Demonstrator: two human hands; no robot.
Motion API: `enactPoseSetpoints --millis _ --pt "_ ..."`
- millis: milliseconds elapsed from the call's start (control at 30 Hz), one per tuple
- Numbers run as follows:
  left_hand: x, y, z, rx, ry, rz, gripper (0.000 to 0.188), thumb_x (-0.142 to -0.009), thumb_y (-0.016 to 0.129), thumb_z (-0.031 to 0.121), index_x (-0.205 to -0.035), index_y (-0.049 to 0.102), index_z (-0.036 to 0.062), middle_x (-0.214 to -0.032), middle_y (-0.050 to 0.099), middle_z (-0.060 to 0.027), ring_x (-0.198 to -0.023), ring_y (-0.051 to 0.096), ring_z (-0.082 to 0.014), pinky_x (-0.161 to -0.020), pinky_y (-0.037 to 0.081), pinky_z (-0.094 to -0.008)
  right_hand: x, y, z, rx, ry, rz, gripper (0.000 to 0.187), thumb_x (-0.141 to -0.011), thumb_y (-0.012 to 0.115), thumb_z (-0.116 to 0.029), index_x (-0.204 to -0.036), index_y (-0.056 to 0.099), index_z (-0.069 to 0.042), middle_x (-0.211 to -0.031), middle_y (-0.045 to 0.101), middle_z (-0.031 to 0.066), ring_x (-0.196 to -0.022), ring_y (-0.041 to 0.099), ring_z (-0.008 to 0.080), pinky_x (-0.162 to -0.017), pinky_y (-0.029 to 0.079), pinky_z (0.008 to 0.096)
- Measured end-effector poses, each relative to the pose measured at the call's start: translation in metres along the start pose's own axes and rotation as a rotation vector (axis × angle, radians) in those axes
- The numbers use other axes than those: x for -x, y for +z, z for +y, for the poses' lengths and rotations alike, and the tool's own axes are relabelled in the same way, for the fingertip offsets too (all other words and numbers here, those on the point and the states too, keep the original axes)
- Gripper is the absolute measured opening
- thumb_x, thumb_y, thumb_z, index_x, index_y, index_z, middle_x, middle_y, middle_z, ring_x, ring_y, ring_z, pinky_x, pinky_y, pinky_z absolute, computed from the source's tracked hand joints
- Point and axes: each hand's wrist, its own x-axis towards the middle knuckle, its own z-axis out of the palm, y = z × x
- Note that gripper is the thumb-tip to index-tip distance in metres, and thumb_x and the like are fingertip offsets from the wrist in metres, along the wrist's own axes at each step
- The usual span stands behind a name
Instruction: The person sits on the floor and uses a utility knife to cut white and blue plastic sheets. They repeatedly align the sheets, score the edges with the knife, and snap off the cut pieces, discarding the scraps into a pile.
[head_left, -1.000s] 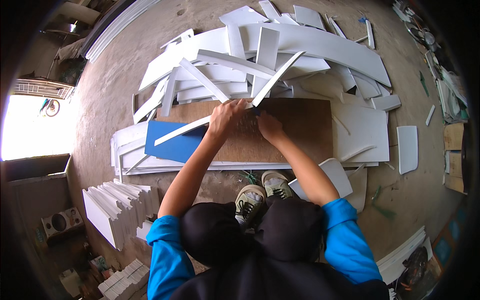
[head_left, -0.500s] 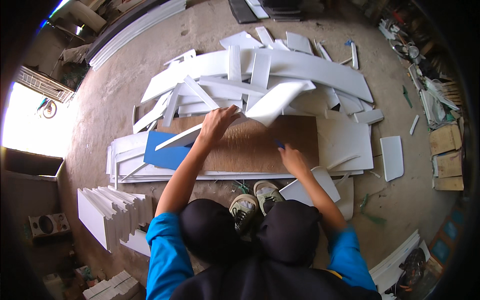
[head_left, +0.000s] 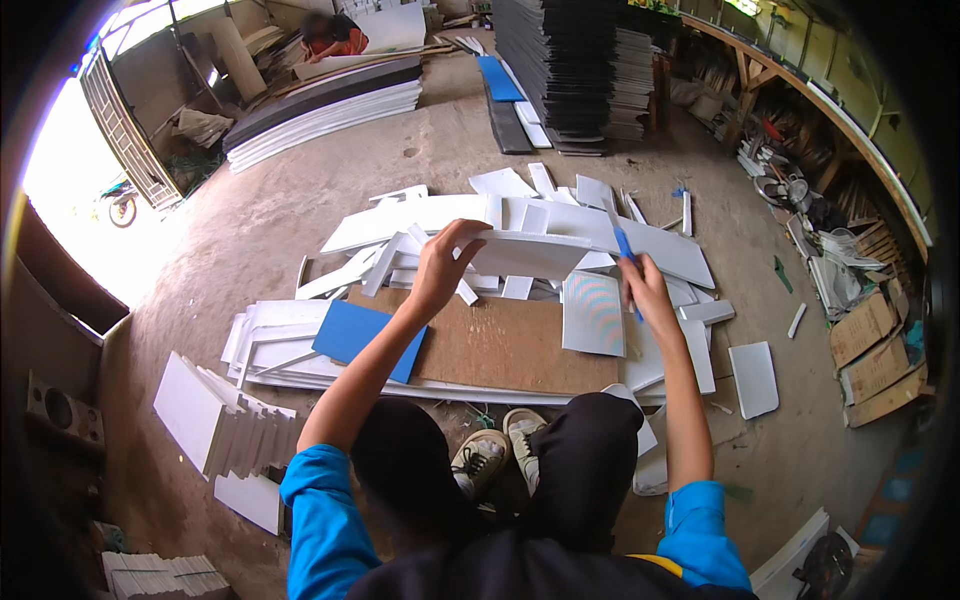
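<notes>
My left hand [head_left: 446, 268] grips the left end of a white foam sheet [head_left: 530, 255], holding it up over the work area. My right hand [head_left: 648, 290] is closed round a blue utility knife [head_left: 624, 243], its thin blade pointing up and away, just right of the sheet's end. Below it a squarish white piece [head_left: 594, 318] overlaps the right part of a brown wooden board [head_left: 490, 340]; whether it lies flat I cannot tell. A blue sheet [head_left: 368, 338] covers the board's left end, below my left forearm.
White offcuts [head_left: 420, 215] lie heaped beyond and around the board. Cut white panels [head_left: 195, 410] stand at the left. A tall dark stack of sheets [head_left: 555, 75] rises at the back, near another person in red [head_left: 335, 38]. Cardboard [head_left: 870, 350] lies at the right.
Both hands have risen away from the board, the right one much farther, bringing the knife up. The bent white strip no longer shows; a squarish piece now overlaps the board. The view has tilted up.
</notes>
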Motion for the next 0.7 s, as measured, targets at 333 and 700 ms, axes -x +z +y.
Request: enactPoseSetpoints --millis 333,700 --pt "0.031 -0.03 0.004 -0.034 -0.051 0.071 0.019 -0.081 0.052 0.003 -0.1 0.053 0.0022 -0.097 0.056 -0.015 -0.088 0.056 -0.0317 -0.073 0.045 -0.0361 -0.032 0.075 -0.059 0.462 -0.636 0.189 0.021 -0.078 0.06 -0.017 -0.087 0.056 0.001 -0.081 0.058 0.0162 -0.078 0.053 0.0325 -0.07 0.042 0.0392" --pt "0.007 -0.029 -0.079 -0.068 -0.166 0.383 0.05 -0.076 0.066 0.009 -0.118 0.04 0.0038 -0.1 0.056 -0.0158 -0.098 0.051 -0.0272 -0.085 0.04 -0.0368 -0.084 0.119 0.005 0.01 -0.192 -0.115 0.034 -0.07 0.073 -0.017 -0.096 0.056 -0.006 -0.068 0.059 0.0 -0.066 0.057 0.01 -0.065 0.045 0.026"
